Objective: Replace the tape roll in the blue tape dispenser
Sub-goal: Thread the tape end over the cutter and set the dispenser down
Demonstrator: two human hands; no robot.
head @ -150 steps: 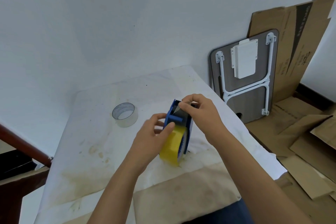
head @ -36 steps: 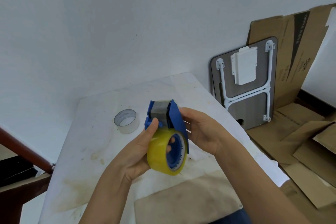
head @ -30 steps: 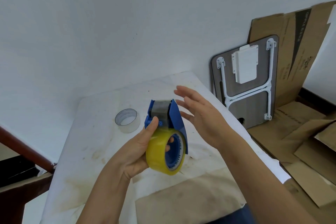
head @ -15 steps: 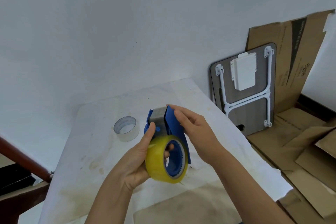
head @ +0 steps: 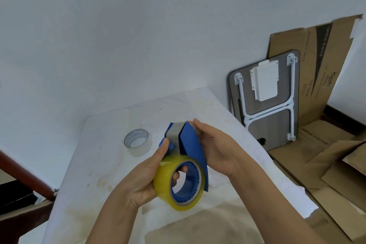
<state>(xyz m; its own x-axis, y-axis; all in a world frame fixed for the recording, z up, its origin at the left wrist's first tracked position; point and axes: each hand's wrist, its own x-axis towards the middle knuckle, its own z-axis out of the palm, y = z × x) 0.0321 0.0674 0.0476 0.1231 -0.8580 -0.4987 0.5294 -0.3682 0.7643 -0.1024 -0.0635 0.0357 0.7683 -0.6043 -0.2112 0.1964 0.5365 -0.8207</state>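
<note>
I hold the blue tape dispenser (head: pixel 191 144) up above the table. A yellow tape roll (head: pixel 168 182) sits on its blue hub. My left hand (head: pixel 142 182) grips the roll from the left, thumb up on the dispenser's front and fingertips showing through the hub. My right hand (head: pixel 215 148) is closed around the dispenser's blue side plate, fingers at its top by the grey metal flap (head: pixel 175 131). A nearly used-up clear tape roll (head: pixel 138 142) lies flat on the table, left of and beyond the dispenser.
The table (head: pixel 99 174) is covered with stained white paper and stands in a corner of white walls. A folded lap table (head: pixel 265 101) leans on the wall to the right, with flattened cardboard (head: pixel 326 144) behind it and on the floor. A dark wooden rail (head: pixel 23 176) runs at left.
Five seconds ago the dispenser stood near the table; it is now lifted and turned. A second ago my right hand was off it and spread; it has come back onto the side plate.
</note>
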